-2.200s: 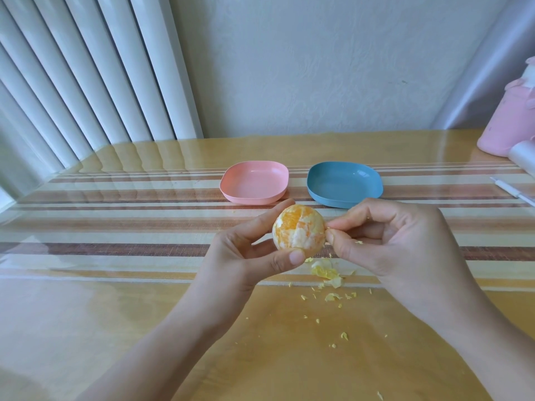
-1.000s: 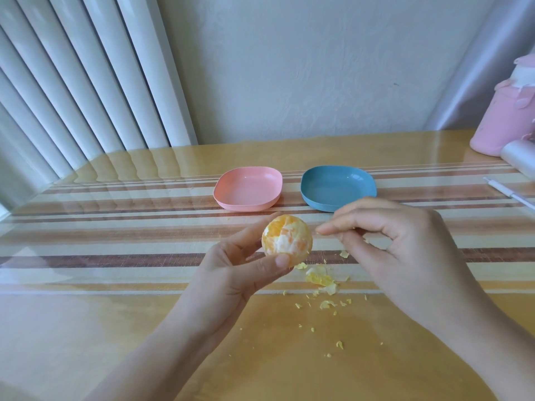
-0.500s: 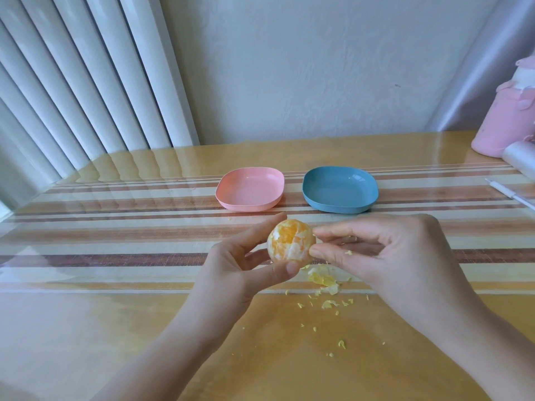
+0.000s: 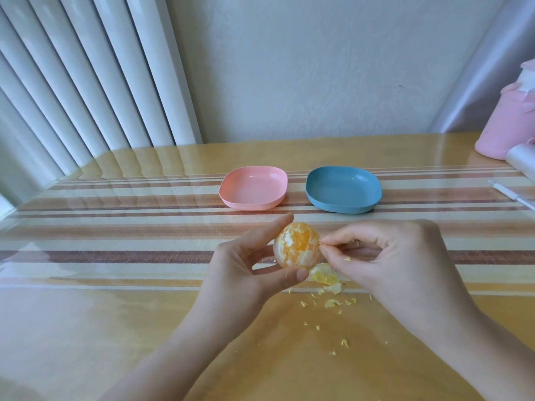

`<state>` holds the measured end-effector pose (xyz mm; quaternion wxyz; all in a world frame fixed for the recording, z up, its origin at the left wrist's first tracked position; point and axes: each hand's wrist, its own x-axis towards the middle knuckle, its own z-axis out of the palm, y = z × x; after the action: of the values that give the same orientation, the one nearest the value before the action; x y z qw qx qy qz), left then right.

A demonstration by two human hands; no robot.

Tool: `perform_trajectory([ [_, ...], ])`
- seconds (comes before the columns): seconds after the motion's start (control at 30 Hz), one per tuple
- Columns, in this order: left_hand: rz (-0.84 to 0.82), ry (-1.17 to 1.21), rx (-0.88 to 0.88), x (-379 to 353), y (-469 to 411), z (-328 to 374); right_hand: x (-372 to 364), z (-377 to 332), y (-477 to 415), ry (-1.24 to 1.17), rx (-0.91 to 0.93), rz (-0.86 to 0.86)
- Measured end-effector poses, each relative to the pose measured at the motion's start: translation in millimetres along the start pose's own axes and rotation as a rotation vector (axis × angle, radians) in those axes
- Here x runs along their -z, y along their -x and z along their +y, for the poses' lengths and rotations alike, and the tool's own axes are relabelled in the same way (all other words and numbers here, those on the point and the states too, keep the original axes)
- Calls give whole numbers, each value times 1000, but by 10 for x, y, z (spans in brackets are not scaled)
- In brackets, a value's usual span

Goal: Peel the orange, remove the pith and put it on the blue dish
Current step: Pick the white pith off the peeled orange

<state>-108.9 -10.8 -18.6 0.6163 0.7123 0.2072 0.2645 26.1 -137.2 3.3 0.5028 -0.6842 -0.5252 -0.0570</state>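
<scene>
The peeled orange (image 4: 296, 246) shows orange flesh with white pith streaks. My left hand (image 4: 246, 270) holds it above the table between forefinger on top and thumb below. My right hand (image 4: 396, 256) pinches a bit of pith at the orange's right side with thumb and forefinger. The blue dish (image 4: 343, 189) stands with nothing in it, beyond my hands. A heap of pale yellow peel and pith scraps (image 4: 325, 277) lies on the table just under the orange.
A pink dish (image 4: 254, 188) stands left of the blue one. Small crumbs of peel (image 4: 344, 342) dot the table near me. A pink container (image 4: 506, 123) and a white pen-like stick (image 4: 512, 195) are at the right edge. Vertical blinds hang at the left.
My right hand let a scrap go a second ago, then came back to the orange and now pinches at its right side. My left hand has kept the orange in place.
</scene>
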Motion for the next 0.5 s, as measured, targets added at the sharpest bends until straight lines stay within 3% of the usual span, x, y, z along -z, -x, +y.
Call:
perform_trajectory([
  [0.17, -29, 52, 15, 3, -6, 26, 9, 7, -15, -15, -24, 29],
  [0.33, -149, 374, 65, 14, -25, 15, 47, 30, -68, -198, -229, -29],
  [0.5, -188, 599, 134, 27, -60, -25, 143, 41, -98, -203, -243, -94],
])
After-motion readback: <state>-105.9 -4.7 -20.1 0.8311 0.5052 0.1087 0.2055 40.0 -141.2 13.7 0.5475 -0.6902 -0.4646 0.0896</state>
